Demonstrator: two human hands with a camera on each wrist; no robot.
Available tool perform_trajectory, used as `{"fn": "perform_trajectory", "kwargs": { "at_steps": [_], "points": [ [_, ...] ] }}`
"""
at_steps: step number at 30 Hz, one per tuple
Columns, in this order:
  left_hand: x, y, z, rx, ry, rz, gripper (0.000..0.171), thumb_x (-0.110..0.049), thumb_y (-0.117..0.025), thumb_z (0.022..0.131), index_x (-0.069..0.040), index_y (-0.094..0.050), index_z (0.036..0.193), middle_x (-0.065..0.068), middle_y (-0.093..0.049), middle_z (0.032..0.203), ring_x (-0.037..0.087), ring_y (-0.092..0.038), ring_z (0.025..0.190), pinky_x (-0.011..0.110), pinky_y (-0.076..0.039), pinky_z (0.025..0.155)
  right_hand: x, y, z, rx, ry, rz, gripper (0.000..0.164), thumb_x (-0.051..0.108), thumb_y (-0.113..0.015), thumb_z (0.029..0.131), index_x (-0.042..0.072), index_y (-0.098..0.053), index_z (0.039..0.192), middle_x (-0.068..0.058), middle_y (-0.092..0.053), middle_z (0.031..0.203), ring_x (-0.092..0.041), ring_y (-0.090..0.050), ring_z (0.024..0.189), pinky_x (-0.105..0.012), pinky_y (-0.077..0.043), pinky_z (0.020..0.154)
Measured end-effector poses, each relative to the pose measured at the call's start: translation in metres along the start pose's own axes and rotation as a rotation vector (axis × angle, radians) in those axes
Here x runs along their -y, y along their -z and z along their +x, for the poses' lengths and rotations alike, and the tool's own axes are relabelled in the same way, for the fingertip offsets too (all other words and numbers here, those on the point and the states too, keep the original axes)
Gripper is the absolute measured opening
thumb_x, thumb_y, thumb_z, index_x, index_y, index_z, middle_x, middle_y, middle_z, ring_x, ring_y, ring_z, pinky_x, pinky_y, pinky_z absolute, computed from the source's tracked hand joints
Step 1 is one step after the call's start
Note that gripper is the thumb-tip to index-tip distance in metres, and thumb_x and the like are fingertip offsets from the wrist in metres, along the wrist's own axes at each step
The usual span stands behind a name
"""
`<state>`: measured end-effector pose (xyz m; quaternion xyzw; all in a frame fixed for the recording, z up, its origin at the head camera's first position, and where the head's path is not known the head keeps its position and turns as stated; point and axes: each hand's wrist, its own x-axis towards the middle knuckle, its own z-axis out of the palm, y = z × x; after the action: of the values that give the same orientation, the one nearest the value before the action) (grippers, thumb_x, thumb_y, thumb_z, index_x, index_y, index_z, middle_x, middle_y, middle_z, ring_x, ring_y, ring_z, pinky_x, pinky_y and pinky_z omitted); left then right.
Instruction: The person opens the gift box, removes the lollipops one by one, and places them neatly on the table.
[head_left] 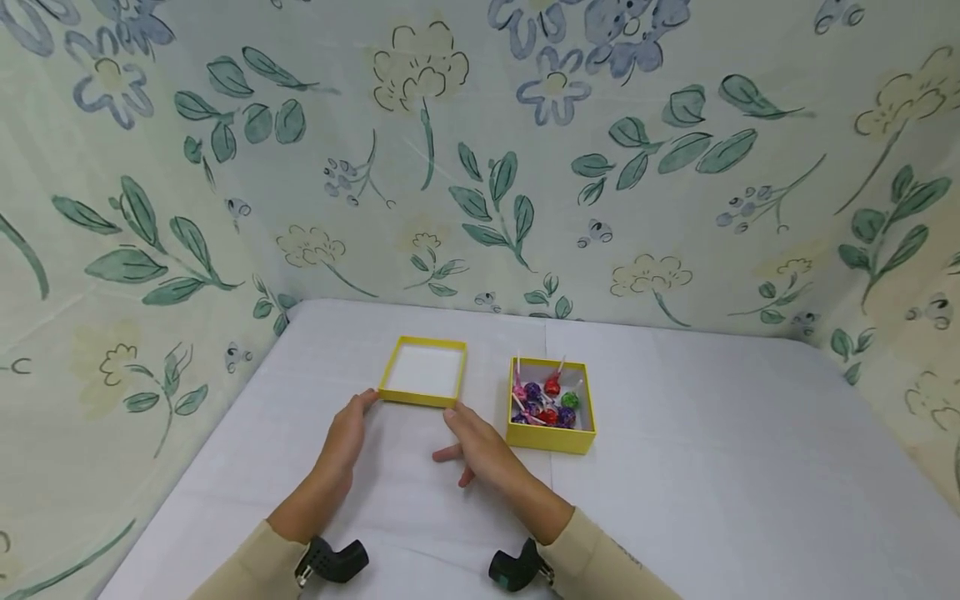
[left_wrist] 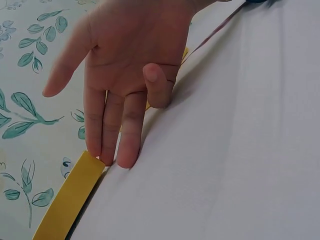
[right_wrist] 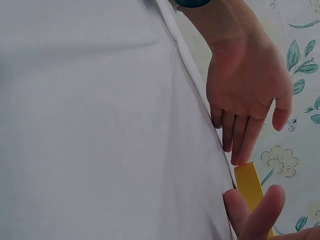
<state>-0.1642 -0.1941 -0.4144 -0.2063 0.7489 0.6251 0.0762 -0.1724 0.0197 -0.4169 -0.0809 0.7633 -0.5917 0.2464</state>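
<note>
A shallow yellow box lid (head_left: 416,398), hollow side up with a white inside, lies on the table. My left hand (head_left: 343,437) has its fingertips at the near left corner; in the right wrist view its fingers (right_wrist: 242,142) are straight. At the near right corner are the fingertips of my right hand (head_left: 487,450). Its longer fingers reach out straight in the left wrist view, the thumb stands apart and the little finger (left_wrist: 154,80) bends inward. Right of the lid stands an open yellow box (head_left: 550,440) with several wrapped lollipops (head_left: 552,386) inside.
A white cloth (head_left: 712,467) with light creases covers the table. Fabric printed with flowers and leaves (head_left: 480,200) hangs behind and along both sides. Each wrist carries a black camera mount (head_left: 337,562) over a beige sleeve (head_left: 251,567).
</note>
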Motion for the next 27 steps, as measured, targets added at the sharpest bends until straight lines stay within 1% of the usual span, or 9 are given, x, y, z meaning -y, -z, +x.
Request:
{"fn": "perform_trajectory", "kwargs": {
  "at_steps": [3, 5, 8, 11, 15, 18, 21, 24, 27],
  "points": [
    [-0.002, -0.002, 0.001, -0.003, 0.034, 0.030, 0.066, -0.049, -0.027, 0.099, -0.013, -0.023, 0.155, 0.007, -0.003, 0.162, 0.029, 0.006, 0.147, 0.053, 0.001, 0.118, -0.002, 0.000, 0.001, 0.000, 0.005, 0.033, 0.074, 0.057, -0.040, 0.097, 0.013, -0.023, 0.154, -0.013, -0.072, 0.100, -0.022, -0.061, 0.053, -0.034, -0.056, 0.060],
    [-0.002, -0.003, 0.002, -0.004, 0.044, 0.043, 0.067, -0.051, -0.027, 0.099, -0.014, -0.021, 0.155, 0.007, 0.001, 0.162, 0.030, 0.007, 0.147, 0.054, 0.001, 0.117, -0.003, 0.000, 0.002, 0.001, 0.002, 0.047, 0.075, 0.056, -0.040, 0.097, 0.011, -0.023, 0.154, -0.013, -0.071, 0.101, -0.024, -0.066, 0.060, -0.039, -0.057, 0.072],
    [-0.002, -0.004, 0.002, 0.000, 0.049, 0.051, 0.068, -0.051, -0.028, 0.099, -0.014, -0.019, 0.155, 0.007, 0.005, 0.162, 0.031, 0.008, 0.147, 0.054, 0.002, 0.117, -0.003, 0.001, 0.000, 0.001, -0.006, 0.060, 0.073, 0.053, -0.040, 0.099, 0.010, -0.022, 0.154, -0.013, -0.070, 0.101, -0.028, -0.069, 0.069, -0.048, -0.052, 0.090],
    [-0.003, -0.005, 0.001, -0.008, 0.044, 0.046, 0.070, -0.052, -0.028, 0.099, -0.011, -0.019, 0.155, 0.009, 0.002, 0.162, 0.031, 0.006, 0.147, 0.053, -0.001, 0.118, -0.003, 0.002, -0.002, -0.002, -0.016, 0.055, 0.071, 0.052, -0.039, 0.099, 0.010, -0.022, 0.154, -0.012, -0.070, 0.102, -0.028, -0.070, 0.072, -0.055, -0.042, 0.100],
    [-0.005, -0.004, 0.000, -0.019, 0.003, 0.057, 0.067, -0.049, -0.024, 0.100, -0.008, -0.023, 0.154, 0.011, -0.006, 0.161, 0.033, -0.001, 0.147, 0.053, -0.006, 0.118, -0.001, 0.005, -0.007, 0.002, -0.010, 0.053, 0.071, 0.053, -0.039, 0.099, 0.010, -0.023, 0.154, -0.014, -0.069, 0.107, -0.028, -0.070, 0.077, -0.056, -0.041, 0.101],
    [-0.008, -0.002, -0.002, -0.041, -0.052, 0.087, 0.060, -0.043, -0.020, 0.102, -0.010, -0.027, 0.152, 0.012, -0.012, 0.161, 0.033, -0.005, 0.147, 0.054, -0.009, 0.117, 0.003, 0.010, -0.015, 0.005, 0.008, 0.041, 0.072, 0.055, -0.040, 0.098, 0.010, -0.025, 0.153, -0.015, -0.068, 0.111, -0.029, -0.070, 0.081, -0.052, -0.045, 0.098],
    [-0.012, -0.002, -0.005, -0.076, -0.110, 0.090, 0.055, -0.038, -0.021, 0.103, -0.014, -0.028, 0.152, 0.009, -0.015, 0.160, 0.031, -0.008, 0.147, 0.055, -0.011, 0.117, 0.009, 0.018, -0.026, -0.004, 0.026, 0.009, 0.074, 0.058, -0.041, 0.096, 0.012, -0.028, 0.153, -0.015, -0.067, 0.114, -0.029, -0.070, 0.084, -0.050, -0.049, 0.094],
    [-0.018, -0.007, -0.008, -0.100, -0.171, 0.073, 0.053, -0.036, -0.023, 0.102, -0.017, -0.028, 0.152, 0.006, -0.017, 0.160, 0.028, -0.009, 0.147, 0.055, -0.012, 0.117, 0.017, 0.031, -0.035, -0.014, 0.055, -0.006, 0.070, 0.057, -0.041, 0.097, 0.013, -0.032, 0.151, -0.017, -0.064, 0.122, -0.031, -0.069, 0.091, -0.047, -0.053, 0.090],
    [-0.027, -0.016, -0.013, -0.096, -0.238, 0.049, 0.052, -0.034, -0.024, 0.103, -0.018, -0.028, 0.152, 0.004, -0.019, 0.160, 0.026, -0.011, 0.147, 0.054, -0.013, 0.117, 0.024, 0.045, -0.041, -0.041, 0.096, 0.001, 0.062, 0.051, -0.042, 0.099, 0.014, -0.038, 0.148, -0.015, -0.055, 0.135, -0.032, -0.067, 0.101, -0.041, -0.056, 0.085]
  ]
}}
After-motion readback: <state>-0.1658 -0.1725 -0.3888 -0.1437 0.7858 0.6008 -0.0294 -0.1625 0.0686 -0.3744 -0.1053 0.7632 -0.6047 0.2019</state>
